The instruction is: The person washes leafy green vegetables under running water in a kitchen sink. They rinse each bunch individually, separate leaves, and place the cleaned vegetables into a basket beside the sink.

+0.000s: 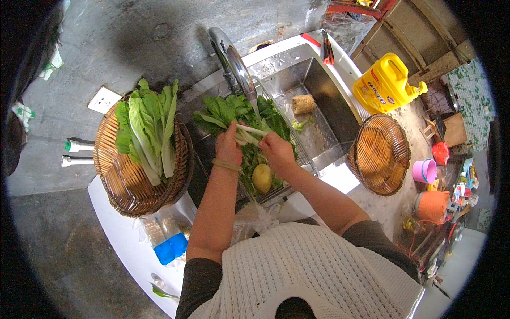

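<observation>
Both hands grip leafy greens [217,115] with pale stalks, under the running chrome faucet [239,63]. My left hand [228,146] is closed around them below the leaves, and a bangle circles that wrist. At the stalk ends, my right hand [277,150] has its fingers curled on the pale stems. Water falls from the spout just beyond the hands. Beneath them, more greens fill a wire rack [308,159] over the sink, and a yellow-skinned, potato-like vegetable [261,178] lies on them. Part of the bunch is hidden by my fingers.
A wicker basket [119,175] on the left holds long lettuce leaves [149,131]. The right steel basin [330,103] contains a brown scrubber [303,104] and a leaf scrap. Another wicker basket [380,155] and a yellow detergent jug [382,85] stand on the right.
</observation>
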Demonstrator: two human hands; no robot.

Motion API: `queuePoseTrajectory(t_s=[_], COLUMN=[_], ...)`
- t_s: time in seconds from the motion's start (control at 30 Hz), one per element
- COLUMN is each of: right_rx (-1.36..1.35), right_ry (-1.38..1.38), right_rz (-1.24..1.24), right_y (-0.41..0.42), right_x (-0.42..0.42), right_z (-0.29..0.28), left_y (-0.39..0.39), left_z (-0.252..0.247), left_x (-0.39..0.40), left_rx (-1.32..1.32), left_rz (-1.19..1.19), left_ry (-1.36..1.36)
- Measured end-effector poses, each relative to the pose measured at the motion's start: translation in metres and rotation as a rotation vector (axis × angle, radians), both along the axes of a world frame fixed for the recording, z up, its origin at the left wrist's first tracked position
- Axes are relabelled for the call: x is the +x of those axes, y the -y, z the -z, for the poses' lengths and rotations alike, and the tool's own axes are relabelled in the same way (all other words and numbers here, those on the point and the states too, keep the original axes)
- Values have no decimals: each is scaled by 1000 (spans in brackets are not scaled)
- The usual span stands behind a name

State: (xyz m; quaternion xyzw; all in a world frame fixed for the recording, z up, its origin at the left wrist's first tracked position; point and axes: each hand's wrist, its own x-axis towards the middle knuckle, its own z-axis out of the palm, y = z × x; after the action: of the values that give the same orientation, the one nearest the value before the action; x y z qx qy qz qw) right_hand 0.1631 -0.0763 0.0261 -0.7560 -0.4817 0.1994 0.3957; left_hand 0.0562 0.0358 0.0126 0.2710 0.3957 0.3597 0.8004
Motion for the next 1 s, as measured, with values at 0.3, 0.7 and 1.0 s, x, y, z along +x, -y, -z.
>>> queuePoseTrajectory(t_s=[0.3, 0.7, 1.0], right_rx=[-154, -53, -172], right_ry=[-1144, -1189, -1145], right_rz=[48, 102, 97], right_y=[-8, -31, -23], right_x=[13, 24, 32], right_z=[-20, 2, 6], left_y=[0, -1, -13], left_z=[-13, -5, 25], left_x=[27, 48, 38], left_rx=[101, 112, 242], left_rz=[-22, 59, -19], left_ry=[115, 109, 44])
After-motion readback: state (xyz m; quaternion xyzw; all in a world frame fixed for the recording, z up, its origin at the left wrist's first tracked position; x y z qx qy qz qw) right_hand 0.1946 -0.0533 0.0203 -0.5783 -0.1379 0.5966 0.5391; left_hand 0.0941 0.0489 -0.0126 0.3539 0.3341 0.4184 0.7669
